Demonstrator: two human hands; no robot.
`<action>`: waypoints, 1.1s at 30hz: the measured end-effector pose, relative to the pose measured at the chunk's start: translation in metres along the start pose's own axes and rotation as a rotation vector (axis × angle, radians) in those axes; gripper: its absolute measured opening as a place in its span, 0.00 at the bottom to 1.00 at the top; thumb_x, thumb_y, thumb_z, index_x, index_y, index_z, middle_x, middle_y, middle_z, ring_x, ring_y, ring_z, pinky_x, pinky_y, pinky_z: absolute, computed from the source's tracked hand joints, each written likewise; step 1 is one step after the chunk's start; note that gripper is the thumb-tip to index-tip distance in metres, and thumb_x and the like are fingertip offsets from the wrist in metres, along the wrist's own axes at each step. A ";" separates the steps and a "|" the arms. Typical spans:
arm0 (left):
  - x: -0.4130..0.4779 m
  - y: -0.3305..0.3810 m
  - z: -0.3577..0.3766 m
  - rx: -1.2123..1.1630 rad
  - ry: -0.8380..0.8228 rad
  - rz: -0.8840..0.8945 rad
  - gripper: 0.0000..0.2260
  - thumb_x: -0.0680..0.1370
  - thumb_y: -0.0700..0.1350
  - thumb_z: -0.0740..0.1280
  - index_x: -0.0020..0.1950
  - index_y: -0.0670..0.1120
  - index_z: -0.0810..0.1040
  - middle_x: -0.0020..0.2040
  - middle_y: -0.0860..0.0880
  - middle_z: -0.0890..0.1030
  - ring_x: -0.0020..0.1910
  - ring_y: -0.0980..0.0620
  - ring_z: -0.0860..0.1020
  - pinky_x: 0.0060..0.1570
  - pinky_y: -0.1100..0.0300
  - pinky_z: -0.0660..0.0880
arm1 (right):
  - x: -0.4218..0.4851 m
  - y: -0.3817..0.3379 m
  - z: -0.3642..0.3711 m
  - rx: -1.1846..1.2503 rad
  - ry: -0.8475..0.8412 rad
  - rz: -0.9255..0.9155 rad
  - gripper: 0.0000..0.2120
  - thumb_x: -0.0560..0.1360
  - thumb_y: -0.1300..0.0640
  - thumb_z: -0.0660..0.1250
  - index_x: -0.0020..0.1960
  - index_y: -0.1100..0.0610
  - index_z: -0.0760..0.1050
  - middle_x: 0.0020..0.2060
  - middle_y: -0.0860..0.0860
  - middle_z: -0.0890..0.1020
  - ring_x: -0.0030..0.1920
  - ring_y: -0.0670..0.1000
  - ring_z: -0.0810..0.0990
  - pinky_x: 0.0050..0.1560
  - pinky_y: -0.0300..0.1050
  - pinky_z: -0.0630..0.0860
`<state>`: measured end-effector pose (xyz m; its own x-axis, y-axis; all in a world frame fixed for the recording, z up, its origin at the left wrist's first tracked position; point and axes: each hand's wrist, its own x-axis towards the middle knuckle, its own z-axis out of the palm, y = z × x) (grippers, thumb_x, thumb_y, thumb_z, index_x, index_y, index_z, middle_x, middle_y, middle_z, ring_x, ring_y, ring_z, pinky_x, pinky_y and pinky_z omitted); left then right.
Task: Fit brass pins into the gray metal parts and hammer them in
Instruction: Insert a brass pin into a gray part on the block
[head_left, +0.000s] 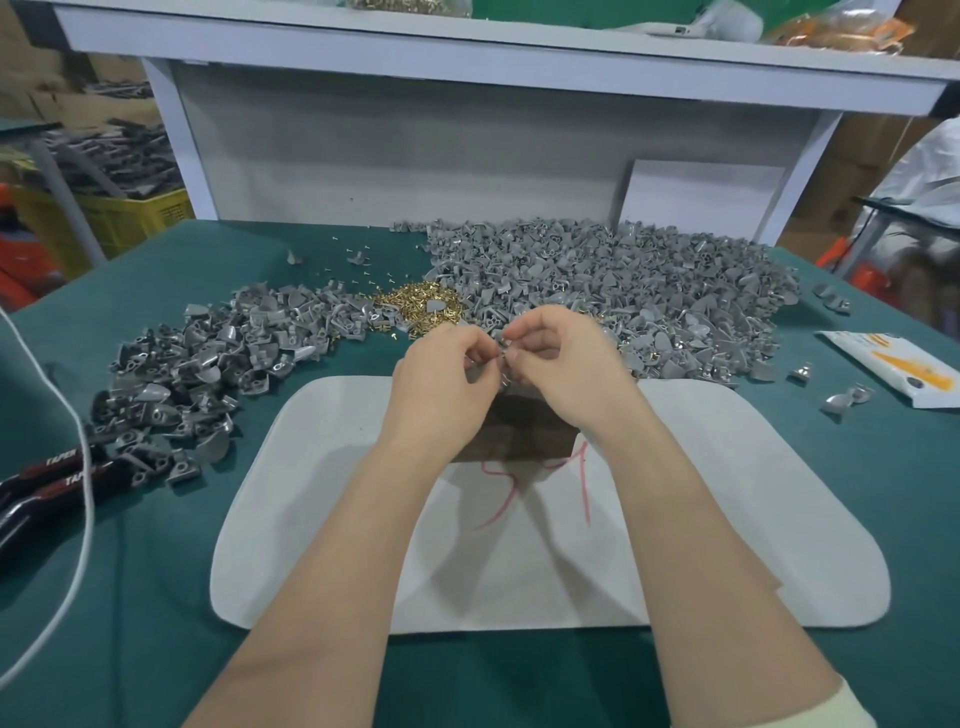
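My left hand (441, 382) and my right hand (563, 364) meet fingertip to fingertip above a dark block (511, 431) on the white mat (322, 519). Between the fingertips they pinch a small gray metal part (500, 358), mostly hidden by my fingers; whether a pin is in it cannot be seen. Behind my hands lies a heap of brass pins (421, 306). A big pile of gray metal parts (649, 291) spreads to the back right, and a second pile of gray parts (208, 369) lies on the left.
The green table (130, 597) carries black-and-red handled pliers (47, 483) and a white cord (83, 467) at the left edge. A white and yellow packet (898, 366) lies at the right with loose parts near it. A white shelf frame (467, 130) stands behind.
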<state>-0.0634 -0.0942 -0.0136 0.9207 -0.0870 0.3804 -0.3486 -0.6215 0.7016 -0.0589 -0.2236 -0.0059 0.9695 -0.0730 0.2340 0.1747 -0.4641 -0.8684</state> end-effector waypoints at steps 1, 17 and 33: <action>0.000 0.000 0.000 -0.001 0.005 0.000 0.05 0.76 0.44 0.68 0.41 0.52 0.75 0.45 0.55 0.75 0.47 0.51 0.76 0.52 0.53 0.73 | 0.000 0.001 0.000 -0.005 0.008 0.007 0.10 0.73 0.62 0.68 0.40 0.48 0.75 0.39 0.52 0.82 0.43 0.55 0.82 0.52 0.59 0.78; -0.001 -0.004 -0.008 0.137 -0.155 -0.127 0.05 0.74 0.45 0.69 0.42 0.54 0.75 0.48 0.51 0.78 0.55 0.45 0.77 0.55 0.48 0.74 | -0.001 0.007 0.000 -0.537 -0.023 -0.174 0.03 0.74 0.56 0.66 0.45 0.51 0.78 0.39 0.47 0.78 0.43 0.51 0.76 0.48 0.46 0.74; 0.002 -0.008 -0.003 0.137 -0.156 -0.146 0.04 0.75 0.45 0.67 0.48 0.50 0.80 0.52 0.48 0.81 0.57 0.44 0.76 0.56 0.48 0.74 | -0.004 0.001 0.001 -0.639 -0.081 -0.254 0.03 0.75 0.56 0.65 0.43 0.49 0.75 0.41 0.47 0.74 0.44 0.53 0.76 0.53 0.52 0.72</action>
<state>-0.0591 -0.0871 -0.0162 0.9792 -0.1007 0.1762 -0.1926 -0.7351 0.6500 -0.0623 -0.2225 -0.0079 0.9260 0.1611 0.3415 0.2864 -0.8889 -0.3575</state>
